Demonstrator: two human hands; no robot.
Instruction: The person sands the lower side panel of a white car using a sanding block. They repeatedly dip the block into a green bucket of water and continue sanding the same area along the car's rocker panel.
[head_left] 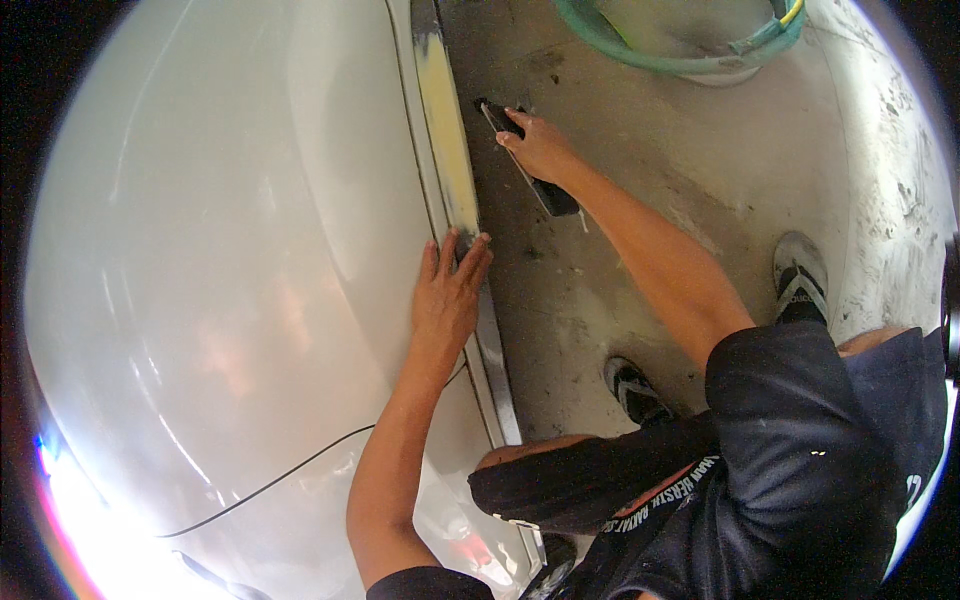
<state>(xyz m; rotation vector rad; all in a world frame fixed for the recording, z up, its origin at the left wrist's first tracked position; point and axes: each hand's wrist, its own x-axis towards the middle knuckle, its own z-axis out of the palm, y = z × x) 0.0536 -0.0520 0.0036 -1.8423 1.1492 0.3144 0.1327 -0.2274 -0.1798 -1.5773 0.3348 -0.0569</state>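
My left hand (446, 300) lies on the lower edge of a white car body (250, 230), fingers spread and touching the sill (490, 340). Just beyond its fingertips runs a long patch of pale yellow filler (445, 135) along the sill, with grey blotches at its borders. My right hand (540, 148) is closed around a long, flat black sanding block (550, 192), which is held above the floor to the right of the patch. The block is apart from the sill, and its underside is hidden.
A green hose (690, 66) lies coiled around a pale container at the top right. The concrete floor (650, 140) is stained with dust and dark marks. My sandalled feet (800, 270) stand right of the car. A dark panel gap (290, 487) crosses the bodywork.
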